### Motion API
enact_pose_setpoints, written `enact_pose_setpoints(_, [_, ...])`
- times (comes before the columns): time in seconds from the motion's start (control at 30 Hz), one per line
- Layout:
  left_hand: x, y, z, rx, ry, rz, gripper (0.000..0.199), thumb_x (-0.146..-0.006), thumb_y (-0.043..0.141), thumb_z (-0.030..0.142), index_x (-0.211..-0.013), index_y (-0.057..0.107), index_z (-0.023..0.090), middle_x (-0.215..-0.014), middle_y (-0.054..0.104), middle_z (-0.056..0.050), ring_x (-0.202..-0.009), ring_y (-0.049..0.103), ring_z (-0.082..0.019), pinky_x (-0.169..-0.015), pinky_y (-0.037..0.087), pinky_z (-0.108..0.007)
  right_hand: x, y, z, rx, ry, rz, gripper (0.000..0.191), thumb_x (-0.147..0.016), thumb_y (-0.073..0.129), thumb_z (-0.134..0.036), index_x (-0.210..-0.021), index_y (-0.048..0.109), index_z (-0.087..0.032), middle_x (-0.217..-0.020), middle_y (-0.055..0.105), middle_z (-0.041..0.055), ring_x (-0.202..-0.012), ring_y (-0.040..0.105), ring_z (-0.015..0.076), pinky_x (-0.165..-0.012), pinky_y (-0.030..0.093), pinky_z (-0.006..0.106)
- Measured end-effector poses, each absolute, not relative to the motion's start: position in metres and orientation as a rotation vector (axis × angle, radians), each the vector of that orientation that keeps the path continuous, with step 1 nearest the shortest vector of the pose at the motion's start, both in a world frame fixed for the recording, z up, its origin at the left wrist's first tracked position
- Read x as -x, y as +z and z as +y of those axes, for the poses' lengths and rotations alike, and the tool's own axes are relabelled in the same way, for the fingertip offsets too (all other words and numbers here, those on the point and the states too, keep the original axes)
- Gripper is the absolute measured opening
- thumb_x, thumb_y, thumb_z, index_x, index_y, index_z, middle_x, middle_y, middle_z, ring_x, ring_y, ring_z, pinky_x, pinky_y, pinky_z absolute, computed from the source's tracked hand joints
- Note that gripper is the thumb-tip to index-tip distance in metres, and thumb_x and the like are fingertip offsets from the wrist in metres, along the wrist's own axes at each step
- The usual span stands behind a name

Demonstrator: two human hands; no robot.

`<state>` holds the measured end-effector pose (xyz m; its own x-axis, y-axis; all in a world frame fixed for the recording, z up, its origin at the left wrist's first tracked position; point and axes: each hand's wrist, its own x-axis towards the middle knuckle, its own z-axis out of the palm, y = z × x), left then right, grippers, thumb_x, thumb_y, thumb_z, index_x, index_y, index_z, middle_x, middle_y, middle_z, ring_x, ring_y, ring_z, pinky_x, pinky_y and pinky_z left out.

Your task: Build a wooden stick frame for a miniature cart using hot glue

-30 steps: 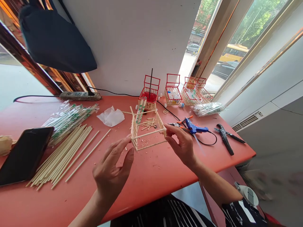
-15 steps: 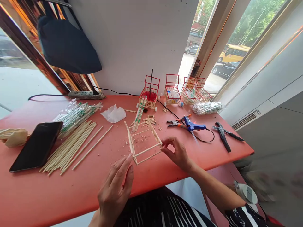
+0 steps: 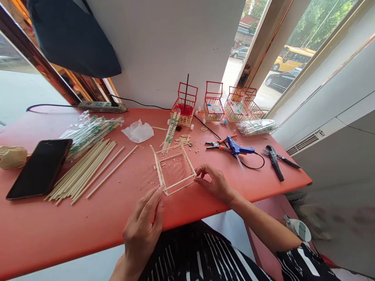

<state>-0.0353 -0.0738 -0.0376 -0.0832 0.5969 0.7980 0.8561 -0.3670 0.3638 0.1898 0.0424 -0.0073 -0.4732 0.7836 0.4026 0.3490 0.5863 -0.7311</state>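
Note:
A box-shaped frame of thin wooden sticks (image 3: 180,181) stands on the red table, its slatted sides up and its middle see-through. My right hand (image 3: 213,182) pinches its near right corner between thumb and fingers. At the near left corner, the fingertips of my left hand (image 3: 145,218) rest against the stick ends, with the fingers stretched out and the thumb apart from the wood. Short cut sticks (image 3: 182,141) and crumbs lie just behind and inside the frame. Two printed paper-wrapped sticks (image 3: 171,130) lean against a red-trimmed basket (image 3: 183,108) behind.
To the left lie loose sticks (image 3: 83,171), a phone (image 3: 39,168), bagged sticks (image 3: 90,134) and a crumpled tissue (image 3: 137,131). On the right are pliers (image 3: 215,145), a blue glue gun (image 3: 238,149) with its cord, and a black cutter (image 3: 275,162). More small baskets (image 3: 213,111) stand behind.
The view has tilted slightly, so the tabletop appears a little higher. Both hands stay at the frame's near corners, and the frame now looks slightly more level.

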Motion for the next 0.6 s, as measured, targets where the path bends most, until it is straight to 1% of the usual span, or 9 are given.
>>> enact_pose_setpoints(0.1, [0.035,-0.036,-0.075,1.99,-1.459,-1.594,0.059,-0.087,0.069,0.004,-0.142,0.059,0.025,-0.118,0.074,-0.009,-0.107,0.072,-0.022,-0.099,0.055,-0.034,-0.19,-0.009,0.044,0.908,0.769,-2.097,0.016,-0.096,0.065,-0.036,-0.092,0.062,-0.021,-0.09,0.07,0.0016,-0.074,0.065,0.0126,-0.074,0.054,0.026])
enact_pose_setpoints(0.17, [0.035,-0.032,-0.074,1.992,-1.459,-1.587,0.058,-0.085,0.071,0.004,-0.139,0.062,0.024,-0.12,0.072,-0.012,-0.112,0.069,-0.026,-0.101,0.053,-0.041,-0.191,-0.01,0.045,0.896,0.768,-2.111,0.015,-0.096,0.065,-0.035,-0.091,0.063,-0.021,-0.089,0.07,0.0015,-0.074,0.064,0.0125,-0.073,0.053,0.025])
enact_pose_setpoints(0.23, [0.032,-0.026,-0.071,1.946,-1.419,-1.549,0.057,-0.083,0.075,0.006,-0.136,0.065,0.024,-0.119,0.072,-0.014,-0.113,0.067,-0.03,-0.1,0.051,-0.045,-0.191,-0.011,0.045,0.892,0.769,-2.12,0.013,-0.096,0.064,-0.033,-0.092,0.064,-0.02,-0.09,0.07,0.0022,-0.074,0.063,0.0126,-0.072,0.053,0.025])
enact_pose_setpoints(0.3, [0.027,-0.017,-0.066,1.944,-1.359,-1.497,0.056,-0.082,0.077,0.008,-0.134,0.066,0.024,-0.113,0.074,-0.013,-0.111,0.067,-0.03,-0.096,0.049,-0.045,-0.191,-0.012,0.044,0.897,0.781,-2.122,0.012,-0.096,0.063,-0.032,-0.093,0.065,-0.02,-0.093,0.071,0.0031,-0.075,0.063,0.013,-0.072,0.053,0.025])
enact_pose_setpoints(0.4, [0.015,-0.005,-0.053,1.966,-1.287,-1.436,0.05,-0.084,0.076,0.01,-0.13,0.068,0.025,-0.1,0.078,-0.007,-0.109,0.066,-0.029,-0.093,0.045,-0.043,-0.191,-0.013,0.044,0.891,0.805,-2.12,0.011,-0.096,0.062,-0.03,-0.093,0.066,-0.02,-0.096,0.072,0.0042,-0.078,0.064,0.0137,-0.074,0.054,0.026])
enact_pose_setpoints(0.6, [-0.002,0.003,-0.032,2.052,-1.173,-1.422,0.033,-0.087,0.072,0.01,-0.117,0.071,0.023,-0.098,0.079,-0.004,-0.103,0.065,-0.028,-0.089,0.04,-0.043,-0.19,-0.015,0.045,0.864,0.837,-2.133,0.008,-0.096,0.061,-0.027,-0.093,0.065,-0.02,-0.095,0.071,0.0032,-0.079,0.063,0.0134,-0.074,0.054,0.025])
